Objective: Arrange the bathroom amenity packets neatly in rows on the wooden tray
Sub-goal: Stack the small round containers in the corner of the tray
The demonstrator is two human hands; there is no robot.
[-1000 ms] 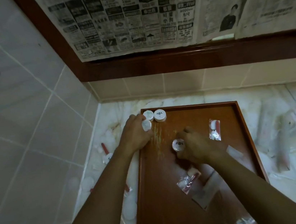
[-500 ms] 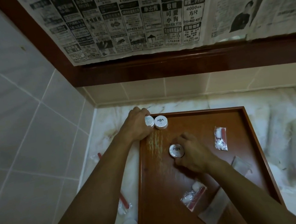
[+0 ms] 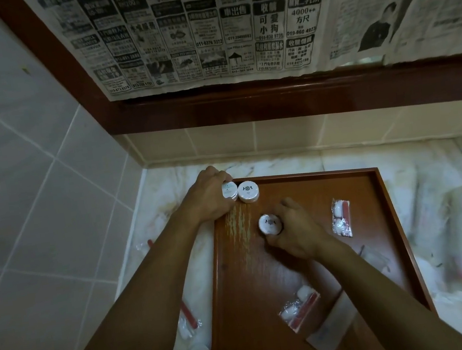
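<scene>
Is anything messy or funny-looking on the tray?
Yes. One clear packet lies crooked near the wooden tray's front, not in any row. A pale, streaky scuffed patch also marks the wood beside the left hand.

- Wooden tray (image 3: 299, 257): reddish-brown, semi-glossy varnish, with a pale scuffed patch near its far left corner.
- Desk (image 3: 418, 176): pale veined marble, polished.
- Clear packets (image 3: 342, 219): shiny, crinkled plastic film.
- Round containers (image 3: 248, 192): white, matt lids with printed marks.
- Wall tiles (image 3: 19, 179): smooth, glazed.
- Newspaper (image 3: 204, 28): matt printed paper.
</scene>
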